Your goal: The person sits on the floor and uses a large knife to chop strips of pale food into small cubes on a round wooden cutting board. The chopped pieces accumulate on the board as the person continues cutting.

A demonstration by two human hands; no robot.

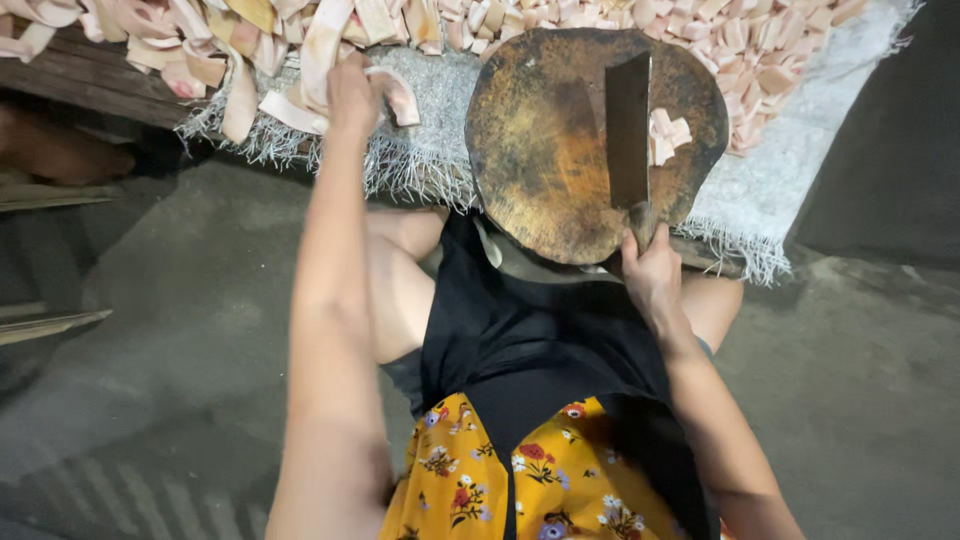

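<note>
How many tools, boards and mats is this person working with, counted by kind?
Broad steel cleaver, held by the right hand: 1
Round dark wooden chopping board: 1
Grey woven mat with frayed edges: 1
Total: 3

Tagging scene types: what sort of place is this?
Probably an informal floor-level food-cutting spot: a round wooden chopping board with a cleaver, heaps of pale cut strips on a woven mat, bare concrete floor.

Bare-armed person (335,330) wearing black apron (530,330) over yellow floral dress (470,480).
</note>
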